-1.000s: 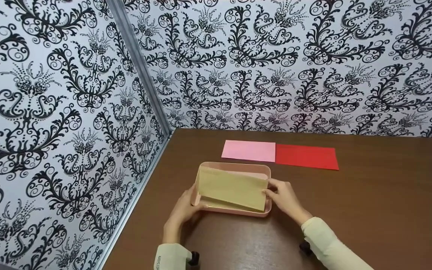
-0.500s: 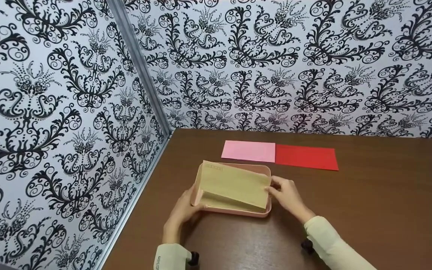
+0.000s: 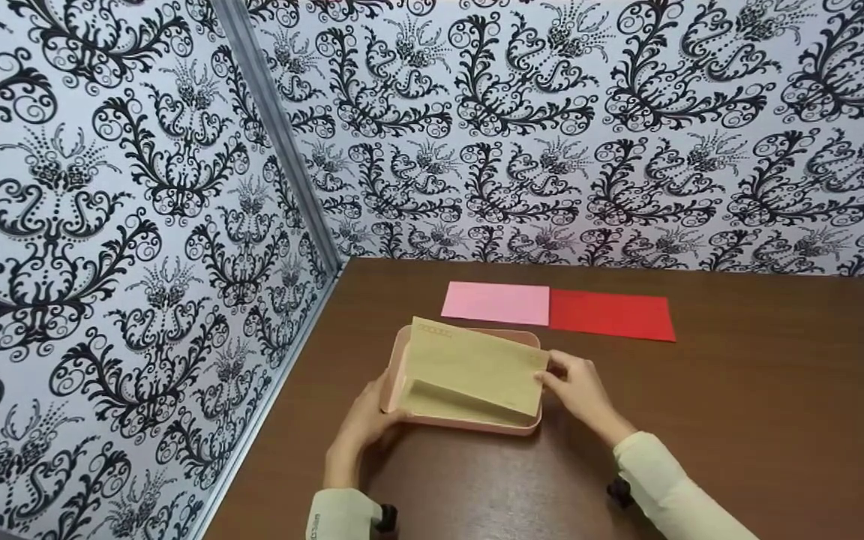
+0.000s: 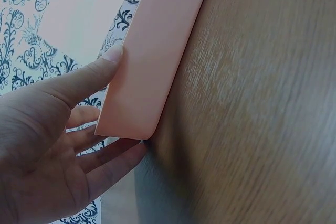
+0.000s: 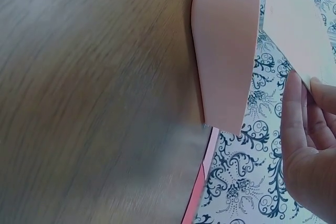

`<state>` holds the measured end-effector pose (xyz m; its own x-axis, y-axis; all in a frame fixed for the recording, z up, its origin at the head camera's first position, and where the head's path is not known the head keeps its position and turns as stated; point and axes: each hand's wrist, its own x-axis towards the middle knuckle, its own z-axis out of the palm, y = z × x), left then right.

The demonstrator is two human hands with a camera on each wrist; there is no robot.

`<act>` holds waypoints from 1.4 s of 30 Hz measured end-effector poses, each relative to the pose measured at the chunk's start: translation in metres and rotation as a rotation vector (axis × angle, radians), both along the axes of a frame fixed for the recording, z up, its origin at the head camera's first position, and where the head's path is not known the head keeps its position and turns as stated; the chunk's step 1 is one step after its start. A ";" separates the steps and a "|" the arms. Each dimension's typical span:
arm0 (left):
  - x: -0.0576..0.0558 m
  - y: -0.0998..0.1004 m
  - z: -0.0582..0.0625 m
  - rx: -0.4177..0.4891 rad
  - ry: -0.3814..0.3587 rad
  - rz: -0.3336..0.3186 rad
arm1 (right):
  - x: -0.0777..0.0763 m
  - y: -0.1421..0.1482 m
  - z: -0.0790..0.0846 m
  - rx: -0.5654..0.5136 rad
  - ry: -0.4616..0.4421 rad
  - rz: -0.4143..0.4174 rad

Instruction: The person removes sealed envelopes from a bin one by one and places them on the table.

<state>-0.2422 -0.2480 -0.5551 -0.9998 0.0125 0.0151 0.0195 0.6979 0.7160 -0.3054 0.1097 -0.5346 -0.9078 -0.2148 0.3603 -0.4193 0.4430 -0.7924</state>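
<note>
A tan envelope (image 3: 473,367) with a row of small printed boxes is tilted above a shallow pink tray (image 3: 477,427). My right hand (image 3: 574,386) pinches its right end between thumb and fingers; the right wrist view shows this envelope (image 5: 299,30) raised over the tray wall (image 5: 226,51). More tan paper (image 3: 443,405) lies in the tray beneath it. My left hand (image 3: 364,420) grips the tray's left end. In the left wrist view, the thumb lies at the rim of the tray (image 4: 149,56) and the fingers reach around its corner.
Behind the tray, a pink envelope (image 3: 496,303) and a red envelope (image 3: 612,315) lie side by side on the brown wooden table (image 3: 762,390). Patterned wall panels (image 3: 522,135) stand along the back and left of the table.
My right hand has lifted the tan envelope up out of the tray and slightly to the right, so its left corner rises above the back rim. My left hand stays on the tray.
</note>
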 end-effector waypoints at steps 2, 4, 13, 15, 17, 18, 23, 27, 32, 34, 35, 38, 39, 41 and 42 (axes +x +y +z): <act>0.000 0.000 -0.001 0.003 0.004 -0.001 | 0.000 0.001 0.000 -0.007 -0.003 -0.006; 0.000 0.000 -0.001 0.004 0.003 -0.002 | 0.000 0.002 0.000 -0.016 -0.015 -0.012; -0.001 -0.001 -0.002 0.009 0.023 -0.018 | 0.000 0.006 0.001 -0.044 -0.054 -0.021; -0.001 -0.001 -0.002 0.009 0.019 -0.015 | -0.001 0.007 0.000 -0.047 -0.054 -0.019; -0.001 -0.001 -0.002 0.006 0.017 -0.012 | -0.001 0.008 -0.001 -0.046 -0.057 -0.017; -0.001 -0.001 -0.002 0.006 0.015 -0.011 | -0.001 0.009 -0.001 -0.047 -0.056 -0.016; -0.001 0.000 -0.001 -0.011 -0.004 -0.003 | -0.002 0.012 -0.002 -0.059 -0.060 -0.007; -0.001 0.000 0.000 -0.034 -0.020 0.001 | -0.003 0.015 -0.002 -0.078 -0.069 -0.001; -0.001 0.000 0.000 -0.025 -0.015 0.008 | -0.004 0.018 -0.003 -0.109 -0.116 -0.024; -0.001 0.000 -0.001 -0.025 -0.014 0.009 | -0.004 0.018 -0.003 -0.129 -0.139 -0.032; -0.001 0.001 -0.001 -0.025 -0.012 0.008 | -0.003 0.019 -0.003 -0.142 -0.149 -0.034; -0.001 0.000 -0.001 -0.025 -0.005 0.007 | -0.004 0.021 -0.003 -0.180 -0.179 -0.033; -0.001 0.000 -0.001 -0.025 -0.003 0.007 | -0.004 0.021 -0.003 -0.189 -0.186 -0.034; -0.001 0.000 -0.001 -0.025 0.001 0.007 | -0.004 0.023 -0.003 -0.206 -0.202 -0.030; -0.001 0.000 -0.001 -0.026 0.001 0.007 | -0.005 0.023 -0.004 -0.209 -0.207 -0.029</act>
